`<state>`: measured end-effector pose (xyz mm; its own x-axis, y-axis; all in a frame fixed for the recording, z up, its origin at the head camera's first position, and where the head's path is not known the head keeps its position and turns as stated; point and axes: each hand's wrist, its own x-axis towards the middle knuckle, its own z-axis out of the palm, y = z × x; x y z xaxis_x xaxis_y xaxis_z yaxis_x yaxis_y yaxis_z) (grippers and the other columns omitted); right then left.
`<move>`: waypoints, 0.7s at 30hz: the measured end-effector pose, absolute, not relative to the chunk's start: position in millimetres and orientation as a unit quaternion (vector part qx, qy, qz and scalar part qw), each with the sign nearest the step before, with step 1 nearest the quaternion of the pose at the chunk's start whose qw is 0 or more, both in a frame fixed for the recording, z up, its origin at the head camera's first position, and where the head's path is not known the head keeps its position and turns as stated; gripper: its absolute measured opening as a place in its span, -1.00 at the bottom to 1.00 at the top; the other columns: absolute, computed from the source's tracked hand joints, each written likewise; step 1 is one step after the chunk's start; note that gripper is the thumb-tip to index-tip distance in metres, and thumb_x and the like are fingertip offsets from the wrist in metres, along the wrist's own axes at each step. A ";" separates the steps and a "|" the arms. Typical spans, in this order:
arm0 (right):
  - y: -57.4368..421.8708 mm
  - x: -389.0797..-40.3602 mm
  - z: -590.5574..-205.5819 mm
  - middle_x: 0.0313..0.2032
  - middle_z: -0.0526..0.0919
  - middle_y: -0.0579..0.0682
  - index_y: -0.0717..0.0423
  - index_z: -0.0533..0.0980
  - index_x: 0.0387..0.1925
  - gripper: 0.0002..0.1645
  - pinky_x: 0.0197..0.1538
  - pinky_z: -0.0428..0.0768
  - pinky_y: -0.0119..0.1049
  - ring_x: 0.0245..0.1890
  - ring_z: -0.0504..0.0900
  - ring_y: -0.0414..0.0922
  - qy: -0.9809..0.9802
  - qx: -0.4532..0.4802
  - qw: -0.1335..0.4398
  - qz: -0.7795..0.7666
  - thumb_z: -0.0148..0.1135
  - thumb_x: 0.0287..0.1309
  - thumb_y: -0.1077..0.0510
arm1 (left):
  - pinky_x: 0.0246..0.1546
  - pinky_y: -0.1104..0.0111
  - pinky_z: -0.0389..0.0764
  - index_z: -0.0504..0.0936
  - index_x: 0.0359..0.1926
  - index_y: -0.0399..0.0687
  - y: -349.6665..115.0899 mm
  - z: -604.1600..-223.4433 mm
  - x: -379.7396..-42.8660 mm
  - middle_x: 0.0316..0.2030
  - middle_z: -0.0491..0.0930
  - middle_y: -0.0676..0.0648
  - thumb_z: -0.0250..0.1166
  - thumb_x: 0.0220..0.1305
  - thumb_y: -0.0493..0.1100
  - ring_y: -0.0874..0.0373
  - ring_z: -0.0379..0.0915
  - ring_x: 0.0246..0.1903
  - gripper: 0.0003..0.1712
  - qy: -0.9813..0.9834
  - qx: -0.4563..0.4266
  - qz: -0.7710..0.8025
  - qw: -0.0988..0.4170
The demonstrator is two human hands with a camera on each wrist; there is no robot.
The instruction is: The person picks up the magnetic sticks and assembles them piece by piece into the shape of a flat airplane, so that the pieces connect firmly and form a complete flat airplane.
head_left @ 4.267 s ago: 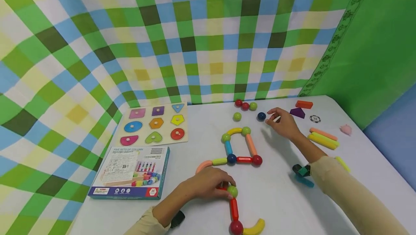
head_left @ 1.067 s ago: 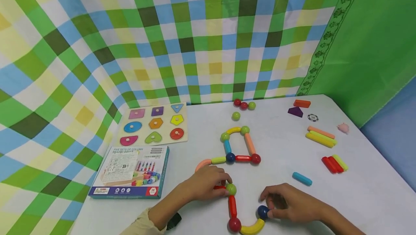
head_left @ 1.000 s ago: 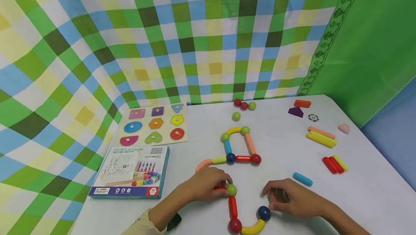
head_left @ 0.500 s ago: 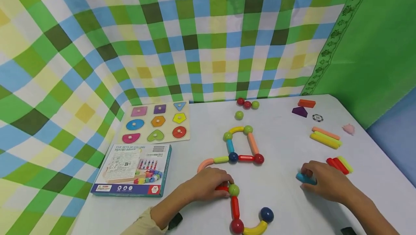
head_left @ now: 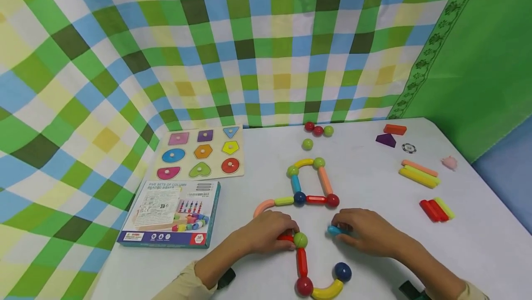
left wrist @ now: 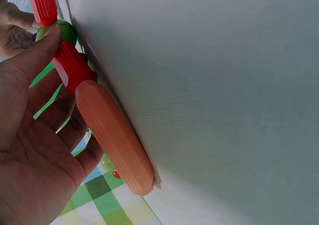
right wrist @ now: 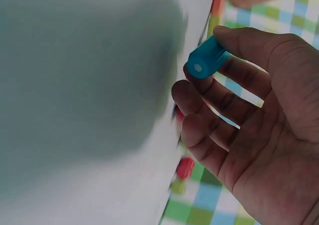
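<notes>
- Two rods are in my fingers: my right hand (head_left: 365,231) pinches a blue rod (head_left: 334,230) between thumb and forefinger, and my left hand (head_left: 268,233) pinches a red rod (head_left: 286,237) where it meets a green ball (head_left: 301,240).
- The blue rod is over the tabletop (head_left: 353,152), near the green ball but apart from it; its flat end shows a pale round disc.
- At the red rod's far end joins a curved peach rod (left wrist: 114,135), grooved lengthwise.
- From the green ball, a second red rod (head_left: 302,263) leads to a shiny red ball (head_left: 305,286), a curved yellow rod (head_left: 328,291) and a dark blue ball (head_left: 342,272).
- The cardboard box (head_left: 195,239) reads "FIVE SETS OF COLUMN", the next line blurred, with "36" in a red square; its paper label (head_left: 155,205) is too small for me to read.
- The black-and-white chip (head_left: 409,148) bears a number I can't make out.
- The puzzle board (head_left: 216,152) is flat, its shapes knobbed, among them a heart (head_left: 200,169).
- Checked cloth (head_left: 282,37) hangs behind.
</notes>
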<state>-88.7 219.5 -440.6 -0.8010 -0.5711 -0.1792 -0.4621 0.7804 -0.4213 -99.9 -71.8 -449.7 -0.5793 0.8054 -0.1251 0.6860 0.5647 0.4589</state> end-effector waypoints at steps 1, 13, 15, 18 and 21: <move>213.5 -88.9 -440.6 -0.22 0.57 -0.36 -0.20 0.58 -0.13 -0.65 -0.08 0.57 -0.14 -0.24 0.51 -0.31 0.928 -0.289 0.151 -0.179 0.39 0.01 -0.11 | -0.22 0.54 0.37 0.61 0.01 0.10 -71.5 -449.7 -100.1 -0.25 0.57 0.23 0.36 0.16 0.06 0.42 0.34 -0.32 -0.61 0.870 0.428 0.183 0.162; 183.8 -87.8 -447.4 -0.19 0.50 -0.38 -0.26 0.57 -0.06 -0.69 -0.09 0.55 -0.32 -0.24 0.48 -0.37 0.895 -0.341 0.160 -0.237 0.32 0.12 -0.08 | -0.28 0.55 0.34 0.61 0.00 0.09 -69.2 -451.1 -101.4 -0.30 0.55 0.24 0.35 0.17 0.07 0.42 0.32 -0.36 -0.61 0.870 0.427 0.181 0.167; 182.6 -87.3 -448.1 -0.19 0.49 -0.39 -0.27 0.56 -0.06 -0.69 -0.11 0.55 -0.38 -0.25 0.47 -0.37 0.890 -0.338 0.167 -0.255 0.31 0.13 -0.07 | -0.29 0.56 0.34 0.61 0.00 0.08 -69.5 -451.2 -101.3 -0.31 0.55 0.23 0.35 0.17 0.07 0.42 0.31 -0.37 -0.61 0.869 0.429 0.182 0.164; 181.1 -86.7 -448.1 -0.21 0.48 -0.38 -0.26 0.57 -0.07 -0.71 -0.15 0.54 -0.42 -0.27 0.46 -0.35 0.889 -0.332 0.169 -0.267 0.31 0.13 -0.06 | -0.31 0.56 0.33 0.62 -0.01 0.08 -69.7 -452.0 -101.6 -0.33 0.54 0.23 0.35 0.17 0.07 0.41 0.31 -0.38 -0.62 0.869 0.432 0.183 0.161; 180.3 -86.4 -448.0 -0.24 0.46 -0.36 -0.25 0.60 -0.09 -0.72 -0.20 0.52 -0.44 -0.31 0.44 -0.34 0.890 -0.329 0.170 -0.266 0.34 0.11 -0.05 | -0.32 0.55 0.33 0.62 -0.01 0.09 -69.7 -452.9 -102.3 -0.34 0.53 0.24 0.35 0.17 0.07 0.42 0.30 -0.39 -0.62 0.869 0.430 0.184 0.162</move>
<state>-86.4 180.3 -448.0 -0.7258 -0.6759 -0.1282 -0.4946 0.6422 -0.5857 -102.3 -69.7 -452.9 -0.5774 0.8071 -0.1230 0.6879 0.5621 0.4592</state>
